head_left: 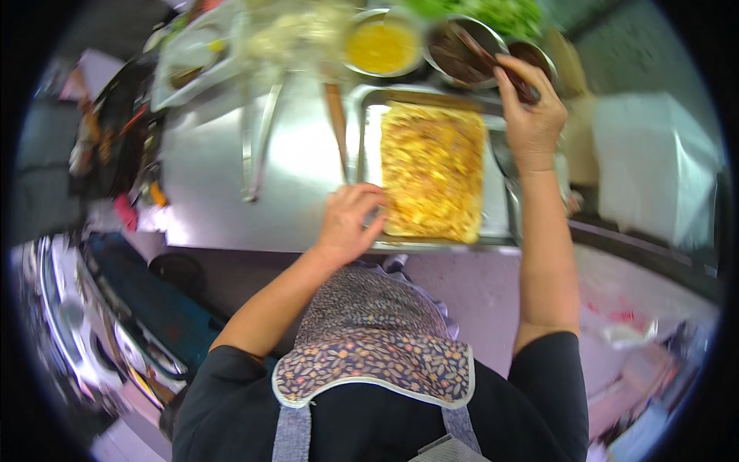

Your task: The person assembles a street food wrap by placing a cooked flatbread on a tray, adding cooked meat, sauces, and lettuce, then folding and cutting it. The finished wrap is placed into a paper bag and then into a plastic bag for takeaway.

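Observation:
A rectangular golden egg-coated flatbread [433,173] lies in a metal tray [371,108]. My left hand [352,219] rests at the tray's left side by the flatbread's edge. Its fingers are loosely curved, the thumb apart, and it holds nothing I can see. In my right hand [533,112] is a reddish-brown-handled utensil [479,51], gripped near its lower end. Its far end dips into a metal bowl of dark brown sauce [454,58]; whether it is a brush or a spoon I cannot tell.
A bowl of yellow beaten egg [381,48] stands left of the sauce, with green leaves [504,15] behind. Metal tongs [262,142] and a wooden-handled tool [336,115] lie on the steel table. A white tray [173,86] sits at the far left. Another utensil [506,162] lies beside the flatbread.

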{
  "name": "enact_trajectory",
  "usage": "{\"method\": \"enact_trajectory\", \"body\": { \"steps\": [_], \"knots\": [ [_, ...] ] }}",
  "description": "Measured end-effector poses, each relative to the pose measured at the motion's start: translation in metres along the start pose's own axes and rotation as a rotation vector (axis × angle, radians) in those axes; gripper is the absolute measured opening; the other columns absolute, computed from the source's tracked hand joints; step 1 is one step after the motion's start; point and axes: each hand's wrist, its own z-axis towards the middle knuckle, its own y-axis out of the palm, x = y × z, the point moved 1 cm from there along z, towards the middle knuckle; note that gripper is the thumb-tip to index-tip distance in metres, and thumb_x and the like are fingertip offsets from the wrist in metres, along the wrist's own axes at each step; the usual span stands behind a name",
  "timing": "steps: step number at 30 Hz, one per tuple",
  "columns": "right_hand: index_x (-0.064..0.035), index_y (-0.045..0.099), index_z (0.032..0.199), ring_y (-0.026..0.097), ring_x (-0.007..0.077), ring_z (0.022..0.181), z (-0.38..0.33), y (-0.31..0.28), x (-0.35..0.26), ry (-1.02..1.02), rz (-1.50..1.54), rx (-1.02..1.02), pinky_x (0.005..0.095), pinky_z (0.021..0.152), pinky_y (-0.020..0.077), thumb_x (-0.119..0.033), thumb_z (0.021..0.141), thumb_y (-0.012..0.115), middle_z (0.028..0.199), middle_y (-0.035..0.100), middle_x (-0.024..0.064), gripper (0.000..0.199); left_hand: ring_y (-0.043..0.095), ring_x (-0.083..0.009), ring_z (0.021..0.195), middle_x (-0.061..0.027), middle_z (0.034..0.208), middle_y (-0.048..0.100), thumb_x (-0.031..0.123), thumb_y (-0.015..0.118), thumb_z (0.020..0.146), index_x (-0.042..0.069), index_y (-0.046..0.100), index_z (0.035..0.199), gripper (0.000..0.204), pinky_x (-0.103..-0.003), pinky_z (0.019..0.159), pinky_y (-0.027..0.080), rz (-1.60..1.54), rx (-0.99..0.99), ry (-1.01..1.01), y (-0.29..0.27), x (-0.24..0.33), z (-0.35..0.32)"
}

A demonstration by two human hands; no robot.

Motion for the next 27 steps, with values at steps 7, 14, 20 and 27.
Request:
{"method": "enact_trajectory", "body": {
  "steps": [7,14,20,27],
  "knots": [
    [-0.0061,0.058,0.135,0.061,0.0363,0.103,-0.095,-0.082,0.039,0.131,-0.633,-0.324,0.0437,0.091,0.0486,-0.012,0.092,0.066,0.113,0.065,0.0179,0.044,0.064,-0.0295,0.106,-0.0134,0.116,0.065,0.002,0.059,0.093,0.003,0.064,0.100,0.009,-0.037,0.091,0.051,-0.316,0.124,-0.288,-0.042,0.009,-0.035],
    [-0.0125,0.028,0.157,0.061,0.0465,0.109,-0.154,-0.082,0.048,0.776,-0.835,-0.846,0.0530,0.092,0.0497,-0.015,0.093,0.058,0.124,0.057,0.0319,0.071,0.064,-0.0283,0.109,-0.0128,0.116,0.066,0.005,0.057,0.096,0.004,0.066,0.101,0.010,-0.036,0.093,0.051,-0.430,0.072,-0.373,-0.089,-0.025,-0.080],
    [-0.0051,0.047,0.138,0.065,0.0442,0.101,-0.119,-0.088,-0.082,0.552,-0.855,-0.475,0.0496,0.088,0.0508,-0.008,0.088,0.064,0.111,0.066,0.0293,0.053,0.067,-0.0259,0.101,-0.0106,0.118,0.065,0.011,0.060,0.095,0.006,0.069,0.098,0.011,-0.036,0.089,0.053,-0.376,0.164,-0.374,-0.168,-0.097,-0.166],
    [-0.0093,0.056,0.125,0.056,0.0221,0.066,-0.065,0.119,-0.285,0.234,-0.135,-0.725,0.0384,0.064,0.0455,0.001,0.081,0.066,0.072,0.052,0.0080,0.046,0.069,-0.0193,0.096,-0.0093,0.115,0.065,0.007,0.060,0.097,0.004,0.068,0.108,0.013,-0.030,0.084,0.055,-0.421,0.462,-0.605,-0.280,-0.161,-0.286]
  ]
}}
